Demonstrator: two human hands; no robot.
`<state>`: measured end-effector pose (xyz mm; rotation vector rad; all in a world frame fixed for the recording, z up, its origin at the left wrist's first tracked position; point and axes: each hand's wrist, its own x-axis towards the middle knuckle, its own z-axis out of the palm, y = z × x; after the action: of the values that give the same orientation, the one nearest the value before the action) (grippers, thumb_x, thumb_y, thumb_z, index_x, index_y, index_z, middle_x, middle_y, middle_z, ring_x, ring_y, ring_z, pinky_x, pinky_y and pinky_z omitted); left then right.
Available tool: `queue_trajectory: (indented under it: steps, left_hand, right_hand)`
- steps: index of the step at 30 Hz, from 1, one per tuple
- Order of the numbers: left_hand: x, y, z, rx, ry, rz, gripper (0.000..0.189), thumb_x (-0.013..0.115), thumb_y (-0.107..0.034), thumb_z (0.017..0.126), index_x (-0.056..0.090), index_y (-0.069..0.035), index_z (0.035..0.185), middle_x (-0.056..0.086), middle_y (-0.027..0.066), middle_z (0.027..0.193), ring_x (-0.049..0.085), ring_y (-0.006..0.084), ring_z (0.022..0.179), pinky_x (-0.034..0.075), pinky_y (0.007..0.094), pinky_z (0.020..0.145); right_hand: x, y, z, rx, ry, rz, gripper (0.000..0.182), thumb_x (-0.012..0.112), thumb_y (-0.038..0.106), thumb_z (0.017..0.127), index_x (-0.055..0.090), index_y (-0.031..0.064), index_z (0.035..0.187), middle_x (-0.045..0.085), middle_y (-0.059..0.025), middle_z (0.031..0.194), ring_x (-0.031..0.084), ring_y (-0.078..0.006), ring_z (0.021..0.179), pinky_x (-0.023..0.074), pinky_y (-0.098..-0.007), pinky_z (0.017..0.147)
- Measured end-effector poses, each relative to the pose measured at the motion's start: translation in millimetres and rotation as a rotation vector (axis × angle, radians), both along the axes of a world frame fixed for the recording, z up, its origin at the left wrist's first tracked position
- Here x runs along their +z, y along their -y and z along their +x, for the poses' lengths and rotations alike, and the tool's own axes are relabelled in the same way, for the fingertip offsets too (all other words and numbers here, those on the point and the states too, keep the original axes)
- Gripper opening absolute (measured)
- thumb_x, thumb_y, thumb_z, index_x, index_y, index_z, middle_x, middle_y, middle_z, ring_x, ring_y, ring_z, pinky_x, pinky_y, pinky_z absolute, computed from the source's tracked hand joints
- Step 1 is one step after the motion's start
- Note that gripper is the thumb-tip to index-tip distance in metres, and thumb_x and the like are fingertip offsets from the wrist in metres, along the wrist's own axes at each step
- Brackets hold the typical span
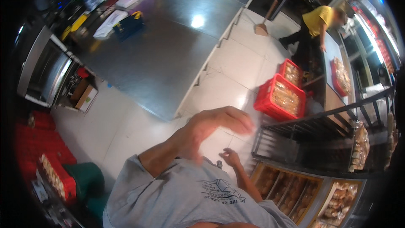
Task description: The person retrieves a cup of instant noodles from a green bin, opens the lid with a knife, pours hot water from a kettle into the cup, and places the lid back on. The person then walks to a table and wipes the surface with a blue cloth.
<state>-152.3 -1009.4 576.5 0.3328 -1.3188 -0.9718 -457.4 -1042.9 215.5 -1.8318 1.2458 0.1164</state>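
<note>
My left hand (218,123) is raised in front of my grey T-shirt (186,193), blurred, with the fingers curved and the thumb apart. Nothing is in it. Lower down, my right hand (231,157) hangs by my right side above the tiled floor, fingers loosely bent and holding nothing. Ahead of me stretches a large metal-topped table (152,63), its near corner just beyond my left hand. Forward of my right side, a red plastic crate (265,99) holds bagged bread (284,98). A black metal rack (303,126) stands close on my right.
A person in a yellow shirt (316,20) leans over a counter (332,47) bearing a red tray of bagged goods (341,76). A long-handled dustpan or broom (262,29) stands behind. Bread display trays (284,193) line my right; red crates (41,145) and a green bin (85,177) my left.
</note>
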Motion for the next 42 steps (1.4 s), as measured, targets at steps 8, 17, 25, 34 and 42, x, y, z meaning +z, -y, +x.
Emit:
queue_trajectory:
  steps: [8, 17, 25, 34, 42]
  left_hand:
    - [105.7, 134.4, -26.2, -0.305, -0.579, -0.593, 0.086, 0.067, -0.073, 0.079, 0.061, -0.003, 0.128, 0.061, 0.0220, 0.125, 0.060, 0.0343, 0.116, 0.042, 0.0489, 0.106]
    - [109.6, 291.9, 7.9, -0.383, -0.759, -0.620, 0.081, 0.070, -0.072, 0.077, 0.064, -0.012, 0.130, 0.064, 0.0228, 0.124, 0.064, 0.0355, 0.111, 0.042, 0.0495, 0.105]
    - [41.9, 477.1, 23.0, -0.661, -0.465, -0.571, 0.083, 0.069, -0.074, 0.076, 0.061, -0.014, 0.134, 0.061, 0.0227, 0.131, 0.063, 0.0359, 0.117, 0.041, 0.0481, 0.107]
    - [-52.0, 650.0, -0.6, -0.932, 0.409, 0.202, 0.097, 0.085, -0.050, 0.074, 0.044, 0.002, 0.145, 0.051, 0.0212, 0.143, 0.049, 0.0353, 0.133, 0.038, 0.0438, 0.112]
    - [-172.5, 789.6, 40.4, -0.587, 0.811, 0.978, 0.080, 0.060, -0.061, 0.091, 0.048, -0.004, 0.146, 0.049, 0.0222, 0.146, 0.051, 0.0368, 0.133, 0.039, 0.0435, 0.112]
  right_hand:
    - [-59.3, 64.0, -58.7, -0.159, -0.050, 0.128, 0.057, 0.077, 0.043, 0.084, 0.067, -0.0006, 0.119, 0.073, -0.0185, 0.102, 0.070, -0.0341, 0.099, 0.0541, -0.0392, 0.087]
    - [38.2, 280.8, 40.6, -0.402, 0.031, 0.029, 0.058, 0.076, 0.039, 0.085, 0.064, -0.0031, 0.123, 0.074, -0.0183, 0.099, 0.072, -0.0279, 0.090, 0.0552, -0.0382, 0.081]
    - [-94.5, 382.7, -4.9, -0.485, 0.069, 0.193, 0.051, 0.075, 0.035, 0.089, 0.065, -0.0055, 0.117, 0.073, -0.0145, 0.092, 0.070, -0.0177, 0.079, 0.0552, -0.0327, 0.071]
    - [-90.7, 660.0, -47.0, -0.431, 0.161, 0.071, 0.043, 0.076, 0.034, 0.089, 0.068, -0.0051, 0.105, 0.069, -0.0092, 0.080, 0.063, -0.0133, 0.063, 0.0511, -0.0291, 0.057]
    - [-69.8, 915.0, -8.5, -0.399, 0.274, -0.001, 0.047, 0.078, 0.035, 0.088, 0.065, -0.0045, 0.110, 0.064, -0.0071, 0.082, 0.060, -0.0147, 0.067, 0.0481, -0.0302, 0.061]
